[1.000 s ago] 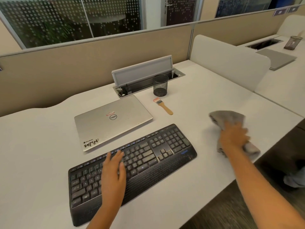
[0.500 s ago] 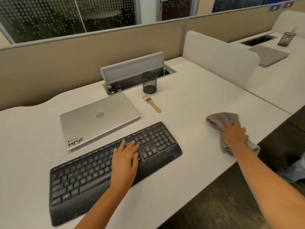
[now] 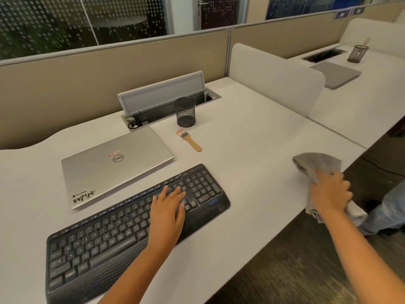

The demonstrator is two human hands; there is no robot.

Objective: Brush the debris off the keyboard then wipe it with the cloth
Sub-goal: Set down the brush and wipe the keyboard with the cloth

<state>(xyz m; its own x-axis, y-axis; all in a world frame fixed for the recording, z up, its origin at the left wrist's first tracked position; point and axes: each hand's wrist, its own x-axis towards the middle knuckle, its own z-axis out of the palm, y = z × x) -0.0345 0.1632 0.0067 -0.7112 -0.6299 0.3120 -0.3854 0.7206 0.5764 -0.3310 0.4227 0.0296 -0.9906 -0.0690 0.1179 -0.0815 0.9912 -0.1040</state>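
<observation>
1. The left hand [image 3: 167, 210] lies flat with straight fingers on the keyboard [image 3: 131, 229], steadying it on the bench [image 3: 252, 150].
2. The right hand [image 3: 329, 193] grips the grey cloth [image 3: 317, 165] near the bench edge, well apart from the keyboard at its 3 o'clock.
3. The keyboard's long axis runs from 7 to 1 o'clock, so the cloth likely enters at the number-pad end.
4. The brush [image 3: 189, 140] lies unheld at 12 o'clock.
</observation>
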